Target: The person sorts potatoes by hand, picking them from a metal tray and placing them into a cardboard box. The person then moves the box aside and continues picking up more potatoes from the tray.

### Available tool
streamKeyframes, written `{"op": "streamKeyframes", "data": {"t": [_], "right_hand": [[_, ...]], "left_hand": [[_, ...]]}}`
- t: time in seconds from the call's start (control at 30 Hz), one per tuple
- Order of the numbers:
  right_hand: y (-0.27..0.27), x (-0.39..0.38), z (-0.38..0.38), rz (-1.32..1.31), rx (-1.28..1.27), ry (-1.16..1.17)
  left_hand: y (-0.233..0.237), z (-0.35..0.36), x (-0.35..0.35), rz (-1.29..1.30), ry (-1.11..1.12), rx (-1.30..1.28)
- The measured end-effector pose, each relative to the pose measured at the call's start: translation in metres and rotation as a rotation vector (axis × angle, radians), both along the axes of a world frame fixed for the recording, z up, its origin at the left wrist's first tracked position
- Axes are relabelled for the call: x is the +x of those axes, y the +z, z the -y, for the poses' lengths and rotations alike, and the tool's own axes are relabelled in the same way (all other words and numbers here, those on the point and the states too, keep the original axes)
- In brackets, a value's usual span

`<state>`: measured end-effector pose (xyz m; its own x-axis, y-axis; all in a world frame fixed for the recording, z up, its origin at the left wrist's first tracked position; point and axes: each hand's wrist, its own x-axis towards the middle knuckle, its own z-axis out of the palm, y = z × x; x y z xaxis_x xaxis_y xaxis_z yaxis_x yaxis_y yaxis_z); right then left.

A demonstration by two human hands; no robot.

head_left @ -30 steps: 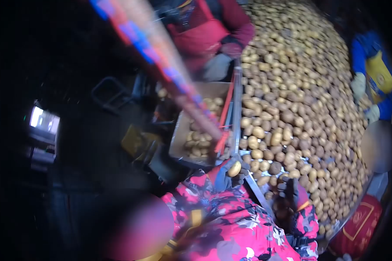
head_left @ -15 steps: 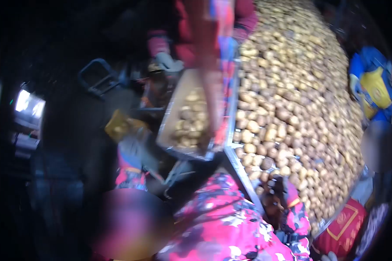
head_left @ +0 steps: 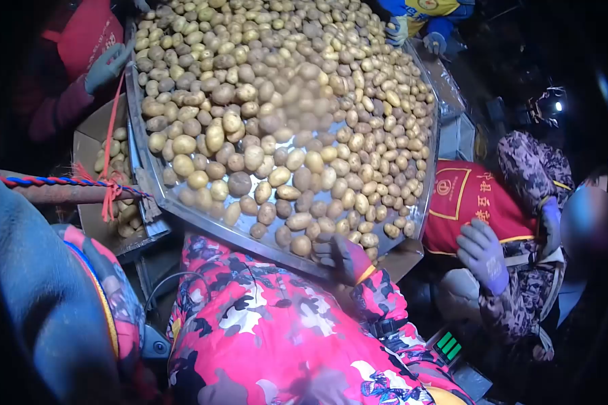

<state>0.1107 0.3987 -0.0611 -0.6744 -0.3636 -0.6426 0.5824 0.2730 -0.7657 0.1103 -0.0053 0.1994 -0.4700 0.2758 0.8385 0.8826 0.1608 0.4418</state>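
A large metal-rimmed table [head_left: 182, 219] carries a heap of potatoes [head_left: 277, 115]. My right hand [head_left: 344, 260], in a dark glove with a red flowered sleeve, lies on the near rim of the table among the nearest potatoes; whether it grips one I cannot tell. My left hand [head_left: 37, 297], in a blue-grey glove, is raised close to the camera at the far left, large and blurred. It sits just below a rod wrapped in red and blue cord [head_left: 61, 187]. Its fingers are out of sight.
A cardboard box of potatoes [head_left: 111, 162] stands left of the table. A person in red with a grey glove [head_left: 108, 64] works at top left, another in blue and yellow [head_left: 419, 13] at the top. At right, a red-aproned worker's purple glove [head_left: 483, 256] hangs above a scale display [head_left: 449, 347].
The view has swung right, so the table now fills the middle. My left hand held a potato a second ago; it moved left and now sits near the camera. My right hand stays at the near rim.
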Motion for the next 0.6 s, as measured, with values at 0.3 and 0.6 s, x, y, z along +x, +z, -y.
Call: {"op": "streamKeyframes", "data": {"t": [0.3,0.6], "right_hand": [[0.025,-0.006,0.033,-0.745,0.568,0.019],[-0.009,-0.127,-0.002,-0.995,1.063,0.345]], "left_hand": [[0.006,0.017,-0.032,-0.136,0.139,-0.013],[0.01,0.013,-0.052,-0.184,0.173,-0.008]]}}
